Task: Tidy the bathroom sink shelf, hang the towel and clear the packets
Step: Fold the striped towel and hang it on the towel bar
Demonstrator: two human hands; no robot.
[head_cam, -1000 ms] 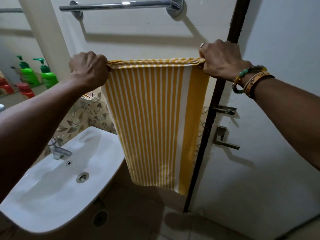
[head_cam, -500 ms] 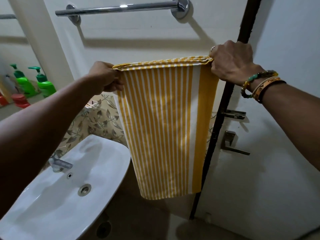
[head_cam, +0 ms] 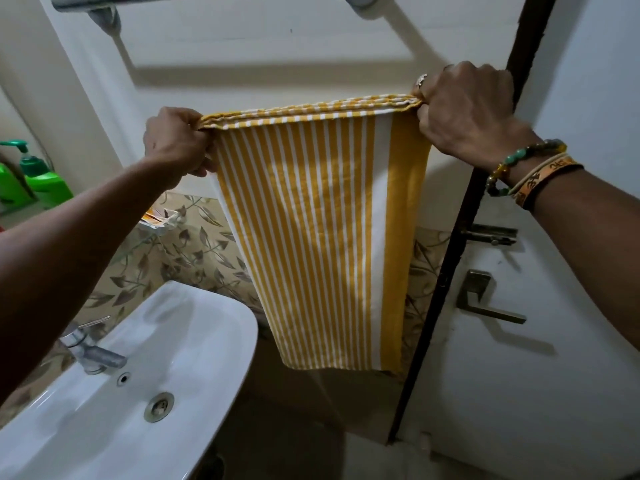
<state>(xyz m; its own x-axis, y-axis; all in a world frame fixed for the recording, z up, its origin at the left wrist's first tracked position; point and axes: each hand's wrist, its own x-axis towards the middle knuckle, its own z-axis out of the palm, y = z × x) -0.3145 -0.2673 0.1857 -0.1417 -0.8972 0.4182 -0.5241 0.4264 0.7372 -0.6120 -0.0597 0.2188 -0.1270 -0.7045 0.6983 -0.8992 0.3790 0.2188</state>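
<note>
Towel (head_cam: 311,237): folded, yellow with white stripes, hanging flat below the rail (head_cam: 86,1)
Left hand (head_cam: 176,140): fist gripping its top left corner
Right hand (head_cam: 464,109): fist gripping its top right corner

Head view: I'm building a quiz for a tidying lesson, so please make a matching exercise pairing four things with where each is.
Things:
1 towel
2 towel rail
3 sink
4 green bottle

Places:
a far left edge
b gripped by left hand and right hand
c top edge, above the hands
d lower left

Pairs: 1-b; 2-c; 3-d; 4-a
</note>
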